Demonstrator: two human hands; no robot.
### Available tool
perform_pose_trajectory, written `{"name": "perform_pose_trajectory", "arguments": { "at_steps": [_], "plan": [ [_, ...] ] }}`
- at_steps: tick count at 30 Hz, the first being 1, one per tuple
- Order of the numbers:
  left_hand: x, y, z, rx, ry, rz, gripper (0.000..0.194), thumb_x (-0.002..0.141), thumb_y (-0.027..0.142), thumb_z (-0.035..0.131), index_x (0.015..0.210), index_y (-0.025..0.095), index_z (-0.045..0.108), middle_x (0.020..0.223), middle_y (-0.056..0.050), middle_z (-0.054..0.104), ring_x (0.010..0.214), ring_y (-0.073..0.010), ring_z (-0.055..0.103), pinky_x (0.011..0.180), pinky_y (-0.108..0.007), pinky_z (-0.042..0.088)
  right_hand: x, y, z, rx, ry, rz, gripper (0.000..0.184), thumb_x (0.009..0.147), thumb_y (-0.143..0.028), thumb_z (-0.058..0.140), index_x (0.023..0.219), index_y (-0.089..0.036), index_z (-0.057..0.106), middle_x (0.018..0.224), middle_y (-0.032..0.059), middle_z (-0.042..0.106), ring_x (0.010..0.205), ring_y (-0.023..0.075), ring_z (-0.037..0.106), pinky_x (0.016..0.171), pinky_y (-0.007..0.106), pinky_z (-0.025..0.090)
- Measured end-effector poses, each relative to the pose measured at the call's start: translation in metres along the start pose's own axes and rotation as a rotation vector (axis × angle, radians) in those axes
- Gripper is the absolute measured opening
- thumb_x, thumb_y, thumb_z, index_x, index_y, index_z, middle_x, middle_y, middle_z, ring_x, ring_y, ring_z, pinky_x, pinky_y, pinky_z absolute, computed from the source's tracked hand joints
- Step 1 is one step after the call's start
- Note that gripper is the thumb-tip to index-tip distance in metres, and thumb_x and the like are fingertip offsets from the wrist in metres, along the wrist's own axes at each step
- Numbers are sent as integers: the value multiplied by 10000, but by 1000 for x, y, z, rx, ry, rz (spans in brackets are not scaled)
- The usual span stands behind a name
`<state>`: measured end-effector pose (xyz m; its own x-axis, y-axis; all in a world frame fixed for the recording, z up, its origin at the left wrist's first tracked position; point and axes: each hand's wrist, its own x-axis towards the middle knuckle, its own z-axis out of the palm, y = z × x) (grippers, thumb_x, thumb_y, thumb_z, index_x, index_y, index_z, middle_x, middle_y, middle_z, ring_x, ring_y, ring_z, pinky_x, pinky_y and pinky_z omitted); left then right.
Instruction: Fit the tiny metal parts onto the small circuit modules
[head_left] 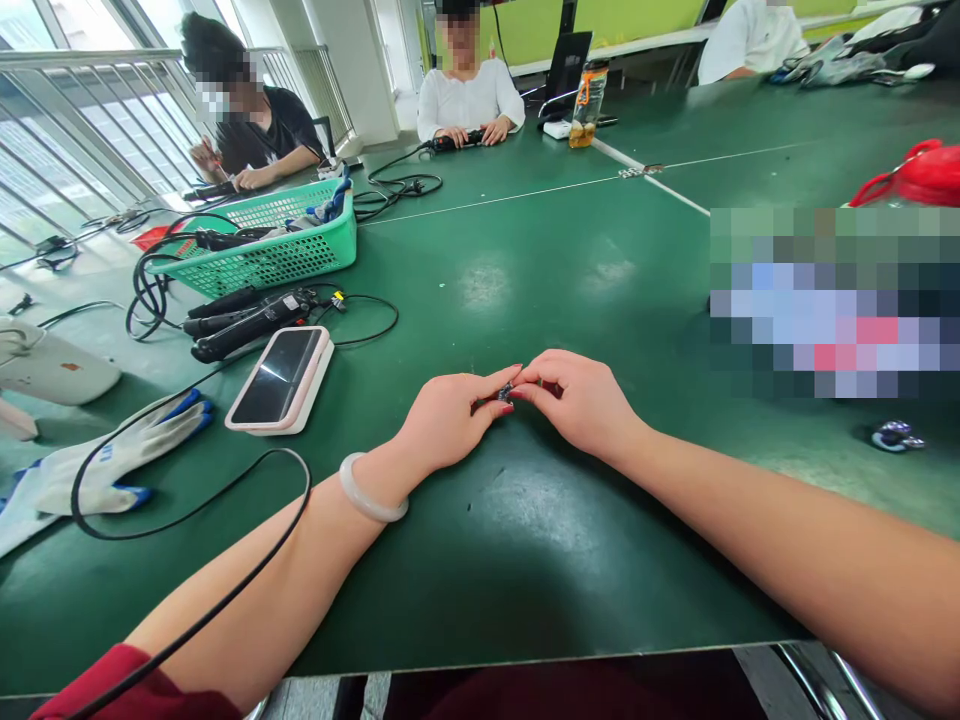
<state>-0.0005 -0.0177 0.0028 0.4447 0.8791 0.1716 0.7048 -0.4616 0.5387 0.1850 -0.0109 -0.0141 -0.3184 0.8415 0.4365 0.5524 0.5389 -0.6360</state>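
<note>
A small, dark, shiny metal piece point(505, 393) is pinched between the fingertips of both my hands, just above the green table. My left hand point(448, 415), with a pale bangle on its wrist, grips it from the left with thumb and forefinger. From the right, my right hand point(589, 400) closes thumb and fingers on the same piece. Most of it is covered by the fingers, so its exact kind cannot be made out. Far to the right lies another small shiny metal object point(896, 436), apart from both hands.
Left of my hands lie a phone in a pink case point(279, 382), a black corded tool point(255, 325), work gloves point(112, 460) and a green basket point(262, 262). A black cable point(187, 645) crosses my left forearm. A bottle point(587, 108) stands far back; other people sit around the table.
</note>
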Motion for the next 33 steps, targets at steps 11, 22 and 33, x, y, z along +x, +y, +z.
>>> {"name": "perform_pose_trajectory", "arguments": {
  "at_steps": [11,22,33],
  "plan": [
    [0,4,-3,-319,50,-89,358,775,217,606,1129,236,656,663,27,571,591,-97,498,649,-239,461,-1,-2,0,-60,-46,-6,150,859,-244,579,761,-212,688,784,14,651,674,131,568,643,266,442],
    [7,-11,2,-262,176,-229,254,802,251,581,1032,230,688,693,20,647,642,-111,568,729,-260,469,0,1,4,-238,-296,49,155,880,-221,552,826,-209,696,884,26,657,813,168,607,753,306,458],
    [6,-13,3,-278,136,-242,234,836,214,536,1036,222,658,777,-1,686,739,-136,640,761,-276,486,1,6,-2,-326,-192,85,150,867,-196,556,814,-204,696,875,37,668,800,179,607,700,304,444]
  ]
}}
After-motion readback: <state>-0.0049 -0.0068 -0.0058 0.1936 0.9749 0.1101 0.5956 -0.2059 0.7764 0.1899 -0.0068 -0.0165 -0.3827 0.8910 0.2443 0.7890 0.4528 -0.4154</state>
